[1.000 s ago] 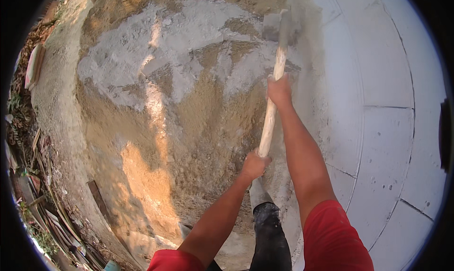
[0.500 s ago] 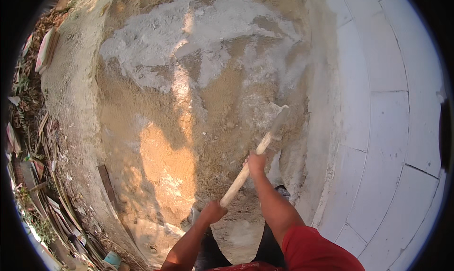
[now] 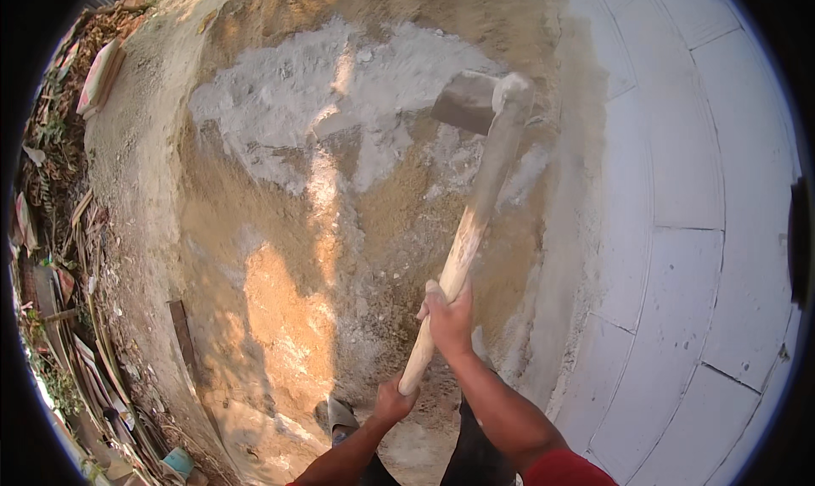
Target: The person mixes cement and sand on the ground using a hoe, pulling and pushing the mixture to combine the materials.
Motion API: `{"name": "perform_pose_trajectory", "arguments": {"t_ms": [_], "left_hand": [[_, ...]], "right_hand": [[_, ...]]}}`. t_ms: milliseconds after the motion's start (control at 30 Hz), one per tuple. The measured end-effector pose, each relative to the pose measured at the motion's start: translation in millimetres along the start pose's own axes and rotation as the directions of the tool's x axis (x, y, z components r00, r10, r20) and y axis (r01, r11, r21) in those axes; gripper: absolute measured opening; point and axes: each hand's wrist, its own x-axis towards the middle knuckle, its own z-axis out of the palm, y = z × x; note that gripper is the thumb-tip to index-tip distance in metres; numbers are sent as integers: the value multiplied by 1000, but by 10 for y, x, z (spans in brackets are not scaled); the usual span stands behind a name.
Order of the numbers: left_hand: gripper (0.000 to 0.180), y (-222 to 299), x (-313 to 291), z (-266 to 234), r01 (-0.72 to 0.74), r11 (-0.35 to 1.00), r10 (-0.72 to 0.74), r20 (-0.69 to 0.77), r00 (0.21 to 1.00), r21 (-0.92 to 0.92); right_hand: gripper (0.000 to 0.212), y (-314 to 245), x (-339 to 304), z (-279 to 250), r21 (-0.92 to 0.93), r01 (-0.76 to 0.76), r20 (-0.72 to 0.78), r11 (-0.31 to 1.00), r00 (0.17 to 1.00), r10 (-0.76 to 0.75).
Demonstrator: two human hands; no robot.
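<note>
Both my hands grip the long wooden handle of a hoe [image 3: 463, 248]. My left hand [image 3: 396, 399] is wrapped round the handle's near end, close to my legs. Farther up the shaft, my right hand [image 3: 447, 318] is closed around it. The handle slants away to the upper right, its far part coated in grey dust. At its far end the flat grey hoe blade [image 3: 465, 102] points left, over the border of the grey powder [image 3: 289, 78] and the brown sand [image 3: 390, 180]. Whether the blade touches the pile cannot be made out.
A wall of pale grey blocks [image 3: 679, 299] runs along the right side. To the left lie a dark wooden strip [image 3: 182, 337], a filled sack [image 3: 100, 78] and a heap of sticks and debris [image 3: 93, 359]. My shoe [image 3: 341, 414] stands on the ground near the lower middle.
The hoe has swung up and away from low beside the right foot, its blade now over the far powder. Both hands keep hold; the right hand is slightly lower in view.
</note>
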Motion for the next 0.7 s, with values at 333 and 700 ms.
{"name": "perform_pose_trajectory", "arguments": {"t_ms": [333, 700], "left_hand": [[44, 991, 2250, 139, 60, 984, -58, 16, 998, -169], [52, -929, -793, -1022, 359, 924, -373, 97, 923, 134]], "right_hand": [[26, 320, 3182, 429, -287, 32, 14, 958, 999, -29], [25, 2166, -228, 947, -154, -405, 38, 901, 909, 415]]}}
